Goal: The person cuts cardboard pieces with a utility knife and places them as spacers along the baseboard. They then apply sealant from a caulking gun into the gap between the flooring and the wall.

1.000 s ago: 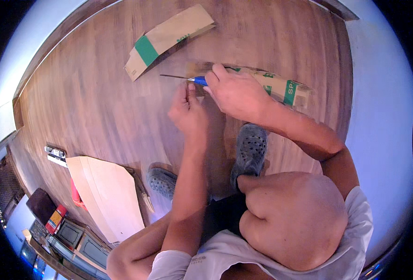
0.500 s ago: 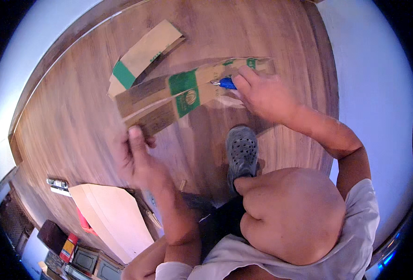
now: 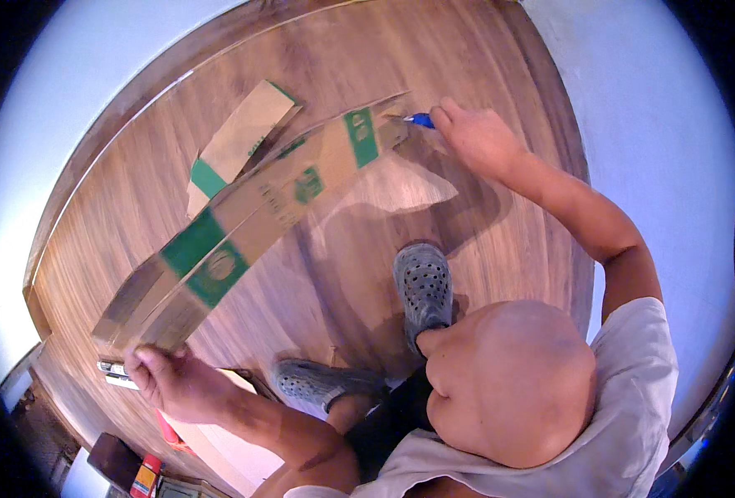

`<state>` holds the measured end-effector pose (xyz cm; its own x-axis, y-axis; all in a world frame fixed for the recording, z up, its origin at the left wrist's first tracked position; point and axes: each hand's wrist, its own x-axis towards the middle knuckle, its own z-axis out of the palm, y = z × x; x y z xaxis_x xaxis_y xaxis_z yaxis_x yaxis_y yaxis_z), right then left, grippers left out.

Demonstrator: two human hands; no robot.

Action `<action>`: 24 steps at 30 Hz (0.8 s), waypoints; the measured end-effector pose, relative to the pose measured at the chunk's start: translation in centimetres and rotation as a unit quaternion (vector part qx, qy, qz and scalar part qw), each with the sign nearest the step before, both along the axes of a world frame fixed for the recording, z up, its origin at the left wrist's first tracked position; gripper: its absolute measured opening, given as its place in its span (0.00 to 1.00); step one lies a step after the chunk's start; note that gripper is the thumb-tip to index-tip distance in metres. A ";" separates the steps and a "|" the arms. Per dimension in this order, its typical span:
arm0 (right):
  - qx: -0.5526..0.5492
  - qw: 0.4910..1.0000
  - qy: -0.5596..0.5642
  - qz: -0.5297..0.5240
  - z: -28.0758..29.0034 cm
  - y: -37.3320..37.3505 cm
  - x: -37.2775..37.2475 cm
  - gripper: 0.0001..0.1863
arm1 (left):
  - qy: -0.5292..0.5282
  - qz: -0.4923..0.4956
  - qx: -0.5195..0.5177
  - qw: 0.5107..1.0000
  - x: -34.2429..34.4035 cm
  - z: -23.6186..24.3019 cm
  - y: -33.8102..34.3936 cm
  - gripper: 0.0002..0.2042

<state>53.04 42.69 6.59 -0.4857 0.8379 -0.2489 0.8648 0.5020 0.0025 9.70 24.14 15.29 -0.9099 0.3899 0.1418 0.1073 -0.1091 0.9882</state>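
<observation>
My left hand (image 3: 172, 382) pinches the lower-left end of a long cardboard strip (image 3: 276, 199) with green printed bands, which spans diagonally across my view with a lengthwise line along it. My right hand (image 3: 475, 137) grips a blue-handled cutting tool (image 3: 421, 120), its tip at the strip's upper-right end; whether it touches the cardboard I cannot tell. Behind the strip, a shorter folded cardboard piece (image 3: 243, 133) with a green band lies on the wood-look floor (image 3: 367, 58).
My grey clogs (image 3: 421, 282) are below the strip, beside my bent knee. At lower left are a pale board (image 3: 230, 448), black-and-white items (image 3: 114, 373), a red object (image 3: 172, 436) and a dark cushion-like thing (image 3: 114, 456). White walls curve along both sides.
My left hand has moved down and left, drawing the strip out diagonally and into fuller view. My right hand has moved up and right with the blue tool. The view has shifted slightly.
</observation>
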 end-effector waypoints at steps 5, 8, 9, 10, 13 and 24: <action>0.028 0.979 -0.135 -0.147 -5.4 1.5 12.6 0.12 | 0.005 -0.145 0.034 0.989 -14.0 -1.4 -5.9 0.09; 0.106 0.971 -0.089 -0.196 -6.1 -2.0 16.9 0.14 | -0.070 -0.055 -0.072 0.993 -14.0 -7.3 -5.3 0.05; 0.108 0.967 -0.075 -0.218 -6.6 -3.1 16.5 0.14 | -0.141 -0.131 -0.069 0.979 -11.9 -9.0 -4.1 0.05; 0.110 0.964 -0.056 -0.237 -7.1 -4.1 15.7 0.15 | -0.163 -0.190 -0.136 0.959 -11.8 -12.2 -4.9 0.04; 0.056 0.957 -0.011 -0.284 -9.6 -7.2 14.9 0.19 | -0.185 -0.150 -0.329 0.914 -8.3 -20.6 -6.6 0.09; 0.096 0.969 0.128 -0.189 -11.6 -6.1 5.2 0.21 | 0.471 -0.053 -0.550 0.688 -9.3 -20.0 1.1 0.19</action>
<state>58.25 36.60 -5.02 -0.1602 0.9869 0.0174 0.9715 0.1607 -0.1743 0.38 25.28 -4.70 -0.5744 0.7896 0.2159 0.8055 0.5922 -0.0227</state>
